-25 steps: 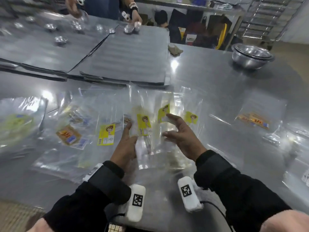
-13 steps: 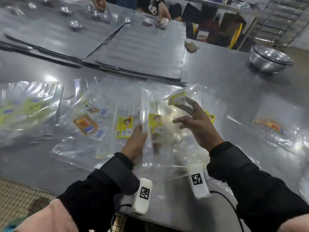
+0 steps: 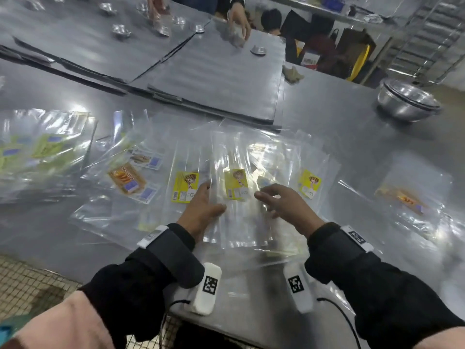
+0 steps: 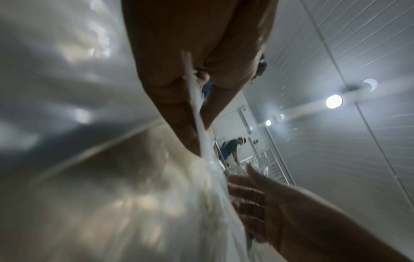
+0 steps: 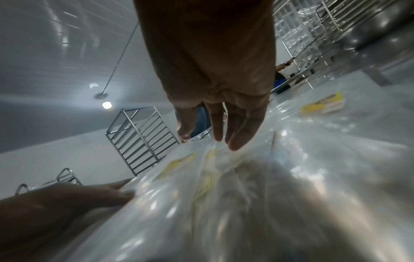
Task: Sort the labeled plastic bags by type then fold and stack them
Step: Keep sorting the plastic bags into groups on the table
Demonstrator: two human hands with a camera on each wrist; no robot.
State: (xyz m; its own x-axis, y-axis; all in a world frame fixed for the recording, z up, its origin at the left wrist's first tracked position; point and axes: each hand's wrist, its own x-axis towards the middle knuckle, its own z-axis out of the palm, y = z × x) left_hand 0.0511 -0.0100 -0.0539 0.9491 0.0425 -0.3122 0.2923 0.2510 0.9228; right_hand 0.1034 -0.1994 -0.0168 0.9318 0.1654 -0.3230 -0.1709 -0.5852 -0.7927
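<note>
Clear bags with yellow labels lie overlapped on the steel table (image 3: 339, 127). My left hand (image 3: 214, 197) pinches the left edge of the middle yellow-label bag (image 3: 236, 183); the left wrist view shows the bag's edge (image 4: 212, 195) between thumb and fingers (image 4: 190, 141). Just right of that label my right hand (image 3: 269, 197) hovers over the same pile with fingers straight and loose (image 5: 224, 134), holding nothing. More yellow-label bags (image 3: 186, 186) (image 3: 309, 183) lie to either side. Orange-label bags (image 3: 125, 181) lie further left.
A stack of green-label bags (image 3: 42, 147) sits at the far left and a lone orange-label bag (image 3: 407, 200) at the right. Grey trays (image 3: 214, 74) lie behind the pile, where another person's hands (image 3: 239, 21) work. A steel bowl (image 3: 407, 102) stands back right.
My right hand, which had a yellow-label bag lifted half a second ago, has come down over the pile and holds nothing. My left hand has stayed at the pile's left edge.
</note>
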